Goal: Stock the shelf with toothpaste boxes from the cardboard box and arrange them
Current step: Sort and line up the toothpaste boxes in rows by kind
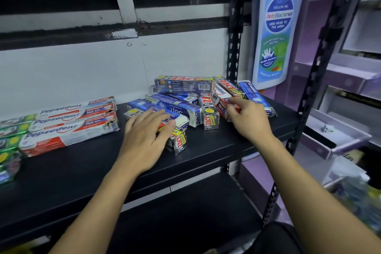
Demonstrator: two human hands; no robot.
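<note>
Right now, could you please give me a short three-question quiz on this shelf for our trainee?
1. True or false: the red-and-white Pepsodent boxes lie in a neat group left of the jumbled pile.
2. Which hand grips a red-and-white box in the pile? A) left hand B) right hand
3. Fill in: the left hand rests flat on a ____ box.

Key: 1 true; 2 B; 3 blue.

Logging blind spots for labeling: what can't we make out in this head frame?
- Cardboard box: none in view.
- Green boxes: cut by the left edge.
- Left hand: hides the boxes under it.
- Right hand: covers the red box end; grip unclear.
- Bottom right: blurred.
</note>
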